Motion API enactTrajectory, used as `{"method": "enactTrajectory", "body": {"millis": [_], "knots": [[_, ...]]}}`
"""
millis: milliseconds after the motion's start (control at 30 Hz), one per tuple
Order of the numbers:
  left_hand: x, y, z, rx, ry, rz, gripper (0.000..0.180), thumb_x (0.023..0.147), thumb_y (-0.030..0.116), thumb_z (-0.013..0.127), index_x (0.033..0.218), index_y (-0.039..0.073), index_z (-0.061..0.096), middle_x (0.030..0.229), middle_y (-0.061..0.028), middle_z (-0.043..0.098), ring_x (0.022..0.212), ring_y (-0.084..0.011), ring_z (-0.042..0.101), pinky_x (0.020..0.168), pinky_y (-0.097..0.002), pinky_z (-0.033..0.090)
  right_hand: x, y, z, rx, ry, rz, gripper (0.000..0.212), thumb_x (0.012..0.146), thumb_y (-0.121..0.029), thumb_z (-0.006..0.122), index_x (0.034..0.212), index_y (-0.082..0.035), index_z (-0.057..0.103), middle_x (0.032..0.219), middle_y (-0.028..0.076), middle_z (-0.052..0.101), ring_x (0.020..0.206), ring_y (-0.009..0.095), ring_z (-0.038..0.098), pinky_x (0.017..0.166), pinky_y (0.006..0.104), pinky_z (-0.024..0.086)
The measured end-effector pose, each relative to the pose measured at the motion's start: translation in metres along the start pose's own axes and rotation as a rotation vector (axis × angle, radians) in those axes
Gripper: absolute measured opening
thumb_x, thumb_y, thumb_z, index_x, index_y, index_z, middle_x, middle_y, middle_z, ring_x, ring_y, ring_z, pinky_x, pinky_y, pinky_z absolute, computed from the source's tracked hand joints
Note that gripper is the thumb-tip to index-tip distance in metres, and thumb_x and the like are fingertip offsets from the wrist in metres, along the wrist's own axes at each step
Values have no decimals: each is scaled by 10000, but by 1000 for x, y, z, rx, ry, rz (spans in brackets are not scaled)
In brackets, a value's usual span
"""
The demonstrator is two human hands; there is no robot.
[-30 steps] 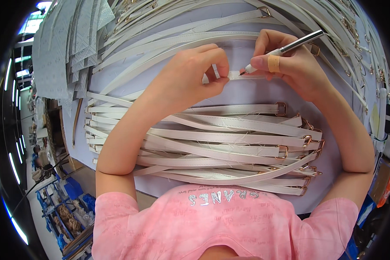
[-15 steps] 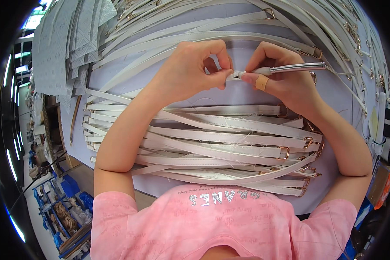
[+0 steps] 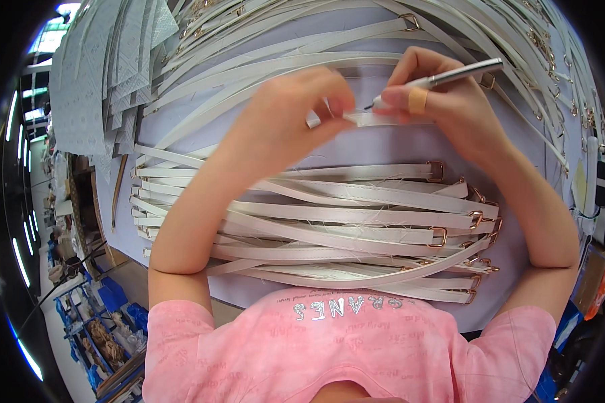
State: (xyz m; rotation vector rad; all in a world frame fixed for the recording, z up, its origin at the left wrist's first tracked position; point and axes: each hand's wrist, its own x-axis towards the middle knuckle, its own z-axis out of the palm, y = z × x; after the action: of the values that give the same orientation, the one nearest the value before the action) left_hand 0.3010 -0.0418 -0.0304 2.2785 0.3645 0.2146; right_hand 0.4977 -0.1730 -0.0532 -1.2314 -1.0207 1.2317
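Note:
My left hand [image 3: 292, 111] is closed in a pinch on a narrow white strap [image 3: 378, 119] above the table, slightly blurred by motion. Its fingers hide part of the strap. In my right hand [image 3: 450, 107], which has a tan bandage around one finger, is a white and silver pen-like tool [image 3: 467, 71]. The tool's thin dark tip points left, just over the strap and apart from my left fingertips. My right fingers also touch the strap's other stretch. Below both hands lies a pile of stitched white straps [image 3: 356, 216] with gold-coloured buckles at their right ends and loose threads.
More white straps [image 3: 262, 52] with metal buckles spread across the far side of the table [image 3: 363, 151]. Grey patterned sheets [image 3: 91, 80] overlap at the far left. Down to the left stands a blue rack [image 3: 87, 322] with bundled materials.
The pen-like tool has tilted, its rear end rising and its dark tip now showing. My left hand has shifted slightly left along the strap, and more of the strap shows between my hands.

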Motion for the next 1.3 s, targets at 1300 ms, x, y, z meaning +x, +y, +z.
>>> {"method": "enactTrajectory", "body": {"millis": [1300], "knots": [[-15,13,2,202,231,279,170,812,39,737,897,38,590,830,-84,619,668,-258,617,560,-331,506,-22,-22,6,-991,128,-769,280,758,43,702,1019,-51,660,743,71,641,651,258,636,574,329,499]]}}
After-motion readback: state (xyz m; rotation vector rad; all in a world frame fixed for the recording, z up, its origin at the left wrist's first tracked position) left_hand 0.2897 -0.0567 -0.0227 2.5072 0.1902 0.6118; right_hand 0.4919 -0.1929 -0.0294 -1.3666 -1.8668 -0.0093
